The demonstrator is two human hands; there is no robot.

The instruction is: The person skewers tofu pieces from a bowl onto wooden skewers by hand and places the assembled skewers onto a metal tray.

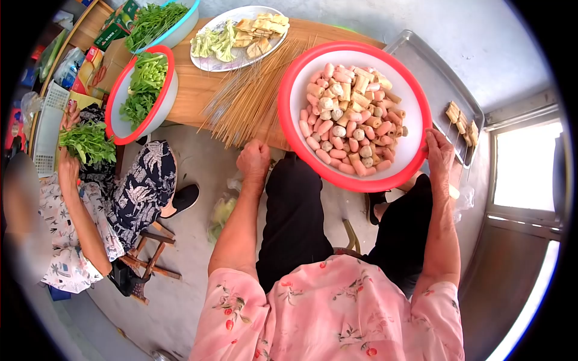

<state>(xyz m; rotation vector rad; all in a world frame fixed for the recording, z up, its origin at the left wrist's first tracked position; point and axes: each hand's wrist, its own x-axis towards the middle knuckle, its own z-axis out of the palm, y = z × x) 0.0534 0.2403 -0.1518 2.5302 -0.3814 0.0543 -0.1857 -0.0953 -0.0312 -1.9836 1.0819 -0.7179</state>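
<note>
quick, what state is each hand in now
Left hand: closed in a fist beside the bamboo sticks; any grip is hidden.
Right hand: holding the red-rimmed basin by its edge.

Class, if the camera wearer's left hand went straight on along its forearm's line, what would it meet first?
Probably the near ends of the wooden skewers, just ahead of the left hand at the edge of the table; depth is unclear, so they may touch.

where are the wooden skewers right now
In the head view, the skewers lie on the wooden table, just left of the red-rimmed bowl and beside the oval plate.
</note>
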